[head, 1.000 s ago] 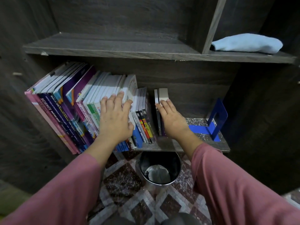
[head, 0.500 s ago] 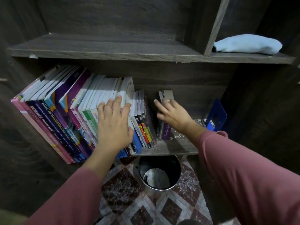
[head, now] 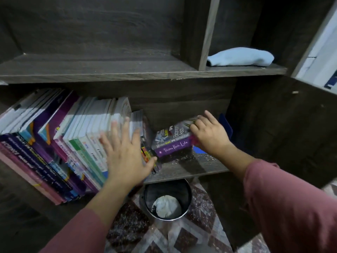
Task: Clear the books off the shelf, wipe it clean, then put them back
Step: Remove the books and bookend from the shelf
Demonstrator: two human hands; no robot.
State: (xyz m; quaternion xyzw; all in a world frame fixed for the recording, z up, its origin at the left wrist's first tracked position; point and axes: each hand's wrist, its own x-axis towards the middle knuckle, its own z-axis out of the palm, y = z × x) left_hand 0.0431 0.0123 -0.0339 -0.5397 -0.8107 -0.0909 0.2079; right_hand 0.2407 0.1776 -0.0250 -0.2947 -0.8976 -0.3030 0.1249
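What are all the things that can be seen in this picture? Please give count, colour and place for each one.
lower shelf: one, dark wood, middle of view
upper shelf: one, dark wood, above it
standing books: many, exact count unclear; white, purple, pink, blue, green; left part of lower shelf
tipped books: two, purple spine and grey cover; stacked and tilted, right of the row
bookend: one, blue, right end of lower shelf
cloth: one, light blue, upper shelf, right compartment
bin: one, black, on the floor below the lower shelf
paper: one, white, inside bin
floor: brown and white tiles
left hand: flat against standing books
right hand: grips tipped books
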